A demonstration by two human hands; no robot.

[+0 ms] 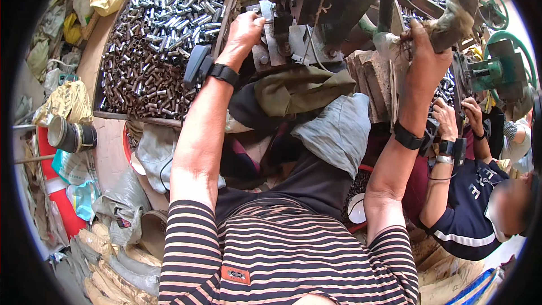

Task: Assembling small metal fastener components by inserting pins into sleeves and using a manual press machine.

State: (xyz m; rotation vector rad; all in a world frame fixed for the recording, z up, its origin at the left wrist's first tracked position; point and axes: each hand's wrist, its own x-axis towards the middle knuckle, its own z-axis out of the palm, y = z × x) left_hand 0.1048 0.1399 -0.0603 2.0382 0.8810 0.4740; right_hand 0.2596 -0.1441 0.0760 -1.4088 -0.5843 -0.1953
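Observation:
My left hand (244, 35) is at the metal fixture (269, 16) of a dark press (316, 0), its fingers pinched together beside the steel block. Whatever lies between those fingertips is too small and covered to make out. Raised on the right, my right hand (424, 51) is closed on a curved lever (460, 8) wrapped in worn cloth and plastic. To the left of the press, a wooden-sided bin (164, 117) holds a heap of short metal tubes (164, 39), some shiny and others brown. An olive cloth (299, 91) and a grey-blue cloth (339, 133) lie over my lap.
A co-worker (468, 203) sits close on my right, hands (446, 118) near another bin of tubes. Beyond stands a green machine with a handwheel (511, 56). Sacks (121, 203), a dark cylindrical container (73, 134) and a red object (65, 203) crowd the left side.

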